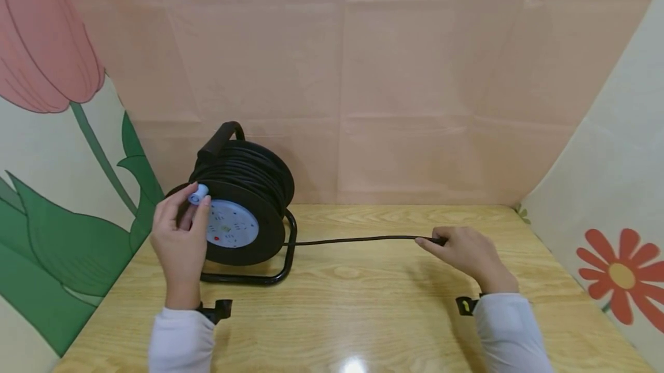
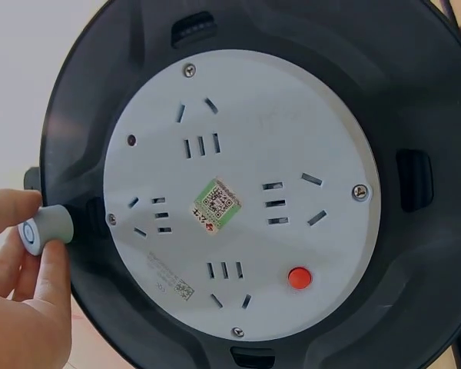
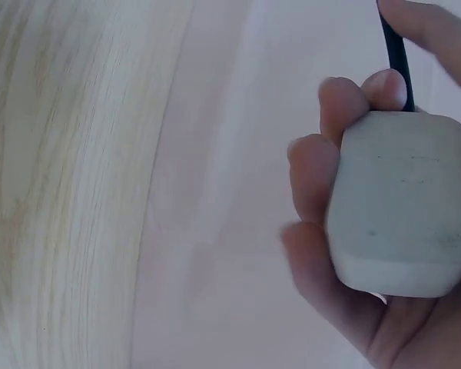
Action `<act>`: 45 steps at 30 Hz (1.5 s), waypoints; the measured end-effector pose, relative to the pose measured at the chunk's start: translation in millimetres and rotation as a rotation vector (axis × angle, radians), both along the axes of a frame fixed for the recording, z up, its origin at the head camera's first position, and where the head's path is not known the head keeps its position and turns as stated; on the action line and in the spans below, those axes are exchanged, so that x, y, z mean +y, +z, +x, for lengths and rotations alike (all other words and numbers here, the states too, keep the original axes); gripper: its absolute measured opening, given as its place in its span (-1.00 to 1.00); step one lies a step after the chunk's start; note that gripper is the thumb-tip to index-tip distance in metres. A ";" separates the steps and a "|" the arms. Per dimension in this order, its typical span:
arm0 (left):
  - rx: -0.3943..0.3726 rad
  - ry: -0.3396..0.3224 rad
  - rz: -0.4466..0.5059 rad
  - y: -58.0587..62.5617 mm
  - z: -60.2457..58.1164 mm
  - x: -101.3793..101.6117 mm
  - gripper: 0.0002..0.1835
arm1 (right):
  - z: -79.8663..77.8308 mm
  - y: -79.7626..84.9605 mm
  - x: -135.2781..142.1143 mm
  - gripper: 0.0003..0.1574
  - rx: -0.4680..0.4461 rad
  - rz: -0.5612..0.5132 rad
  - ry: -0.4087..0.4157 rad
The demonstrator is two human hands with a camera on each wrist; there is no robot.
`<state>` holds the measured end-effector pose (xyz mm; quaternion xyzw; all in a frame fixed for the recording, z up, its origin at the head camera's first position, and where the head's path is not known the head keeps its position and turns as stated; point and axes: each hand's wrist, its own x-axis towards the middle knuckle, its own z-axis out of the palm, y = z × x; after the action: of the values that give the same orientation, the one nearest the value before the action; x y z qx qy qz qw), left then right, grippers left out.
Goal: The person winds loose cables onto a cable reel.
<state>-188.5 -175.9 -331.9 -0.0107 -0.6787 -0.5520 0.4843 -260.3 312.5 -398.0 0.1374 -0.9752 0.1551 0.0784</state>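
A black cable reel stands on its tube frame at the left of the table, wound with black cable. Its round pale face bears several sockets and a red button. My left hand pinches the small light-blue winding knob near the rim of the reel's black flange. Out to the right, my right hand grips the cable's end; in the right wrist view a pale rounded plug lies in the palm, fingers curled round it. Between hand and reel the black cable runs nearly straight.
The wood-grain table meets a creased pinkish backdrop behind the reel. Printed flower panels flank it, a tulip at left and a red flower at right. The reel's carrying handle rises at its top.
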 end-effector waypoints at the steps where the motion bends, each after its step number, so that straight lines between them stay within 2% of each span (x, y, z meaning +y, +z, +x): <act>1: 0.002 0.002 -0.003 0.6 0.4 0.7 -0.68 | 0.1 0.4 -0.2 -0.41 -0.007 -0.013 0.011; 8: 0.005 0.001 -0.039 9.6 9.3 9.5 -0.70 | 1.4 1.4 -0.4 -0.54 -0.056 -0.095 0.076; 14: -0.008 0.001 -0.070 1.1 1.9 7.0 -0.69 | 1.1 5.0 -2.1 -0.47 -0.064 -0.053 0.051; 17: -0.026 -0.010 -0.064 -0.8 0.0 8.2 -0.69 | -0.9 4.3 -3.3 -0.46 -0.079 -0.090 0.066; 19: -0.029 -0.018 -0.059 0.7 1.3 10.6 -0.70 | -2.7 3.1 -3.8 -0.52 -0.071 -0.117 0.095; 21: -0.021 -0.029 -0.062 4.1 4.7 14.1 -0.70 | -4.3 1.5 -4.4 -0.68 -0.055 -0.145 0.128; 24: -0.002 -0.041 -0.082 12.5 12.7 22.1 -0.71 | -5.6 -1.0 -5.6 -0.92 0.005 -0.154 0.163; 25: 0.003 -0.045 -0.089 15.2 15.4 24.7 -0.71 | -5.8 -1.6 -5.9 -0.95 0.019 -0.159 0.167; 28: 0.017 -0.065 -0.098 20.3 20.1 30.2 -0.72 | -5.1 -2.6 -6.8 -0.88 0.054 -0.159 0.172; 32: 0.023 -0.086 -0.095 21.0 20.1 32.3 -0.72 | -3.7 -2.5 -9.2 -0.83 0.078 -0.177 0.185; 39: -0.024 -0.104 -0.082 12.9 14.2 33.2 -0.72 | -3.9 -5.2 -16.2 -0.78 0.166 -0.202 0.236; 45: -0.067 -0.117 -0.083 4.2 7.7 33.7 -0.72 | -5.2 -9.1 -23.2 -0.71 0.163 -0.233 0.250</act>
<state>-180.8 -142.2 -327.8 -0.0519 -0.7153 -0.5505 0.4274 -265.6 289.3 -407.1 0.2597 -0.9163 0.2639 0.1525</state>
